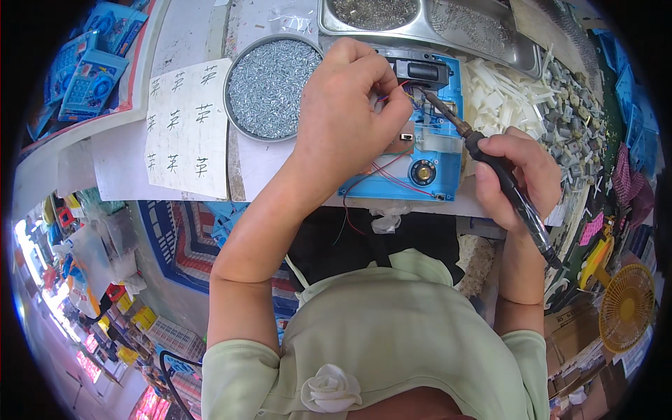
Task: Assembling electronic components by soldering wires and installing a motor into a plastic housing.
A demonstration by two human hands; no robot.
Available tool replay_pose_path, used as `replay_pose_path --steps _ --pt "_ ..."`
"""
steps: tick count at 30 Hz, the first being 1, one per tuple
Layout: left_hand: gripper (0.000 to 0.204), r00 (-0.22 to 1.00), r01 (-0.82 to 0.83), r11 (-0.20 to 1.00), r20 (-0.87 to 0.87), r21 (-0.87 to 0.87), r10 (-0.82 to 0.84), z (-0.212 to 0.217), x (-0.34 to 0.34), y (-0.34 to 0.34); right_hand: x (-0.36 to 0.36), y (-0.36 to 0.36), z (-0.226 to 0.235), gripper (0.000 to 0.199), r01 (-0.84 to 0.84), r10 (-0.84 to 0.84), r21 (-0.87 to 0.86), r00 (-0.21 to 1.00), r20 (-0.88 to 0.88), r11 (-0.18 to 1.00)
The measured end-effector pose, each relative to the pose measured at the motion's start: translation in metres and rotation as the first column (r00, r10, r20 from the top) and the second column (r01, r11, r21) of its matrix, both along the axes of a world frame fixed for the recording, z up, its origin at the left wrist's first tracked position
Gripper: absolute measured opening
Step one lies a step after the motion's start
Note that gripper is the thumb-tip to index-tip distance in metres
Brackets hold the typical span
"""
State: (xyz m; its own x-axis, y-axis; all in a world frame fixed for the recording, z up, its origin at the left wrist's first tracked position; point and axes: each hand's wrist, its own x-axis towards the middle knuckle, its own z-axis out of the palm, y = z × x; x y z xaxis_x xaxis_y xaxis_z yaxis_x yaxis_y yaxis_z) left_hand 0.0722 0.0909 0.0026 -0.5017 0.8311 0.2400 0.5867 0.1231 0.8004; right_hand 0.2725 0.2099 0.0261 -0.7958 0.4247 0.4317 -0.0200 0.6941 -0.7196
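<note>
My left hand (pixel 346 108) is closed in a pinch on a thin red wire (pixel 404 83) above an opened blue plastic casing (pixel 455 105). In my right hand (pixel 526 175) is a soldering iron (pixel 502 168) with a black handle, held like a pen. Its tip points into the casing, close to the wires beside a black plastic part (pixel 423 71). Whether the tip touches anything is too small to tell. A round speaker (pixel 423 173) sits in the casing's near right corner, and loose red and dark wires hang over the near edge. My left hand hides part of the casing.
Left of the casing stands a round dish (pixel 226 98) full of small silver metal pieces. A metal tray (pixel 437 46) lies behind. White plastic strips (pixel 500 101) and grey parts (pixel 570 98) are heaped at the right. Written paper (pixel 185 133) lies left; a yellow fan (pixel 626 308) stands lower right.
</note>
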Motion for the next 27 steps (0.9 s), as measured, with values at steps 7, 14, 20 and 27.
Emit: replay_pose_path --steps 7,14,20,27 --pt "0.011 1.000 -0.017 1.000 0.014 -0.018 0.017 0.0001 0.0007 -0.0003 -0.0041 0.0006 -0.0057 0.024 -0.049 0.048 0.016 0.998 0.036 0.999" --pt "0.011 0.999 -0.025 1.000 -0.029 0.003 0.025 -0.0016 0.0018 0.0003 -0.0062 -0.0002 -0.0059 0.024 -0.043 0.042 0.006 0.999 0.030 0.999" --pt "0.011 0.998 -0.040 0.999 -0.045 0.019 0.041 -0.0039 0.0040 0.0010 -0.0059 0.0007 -0.0058 0.024 -0.042 0.042 0.003 0.999 0.029 0.999" --pt "0.008 0.995 -0.020 0.997 -0.091 0.072 0.027 -0.0085 0.0028 0.0020 -0.0038 0.0008 -0.0061 0.025 -0.034 0.033 0.013 0.999 0.029 0.999"
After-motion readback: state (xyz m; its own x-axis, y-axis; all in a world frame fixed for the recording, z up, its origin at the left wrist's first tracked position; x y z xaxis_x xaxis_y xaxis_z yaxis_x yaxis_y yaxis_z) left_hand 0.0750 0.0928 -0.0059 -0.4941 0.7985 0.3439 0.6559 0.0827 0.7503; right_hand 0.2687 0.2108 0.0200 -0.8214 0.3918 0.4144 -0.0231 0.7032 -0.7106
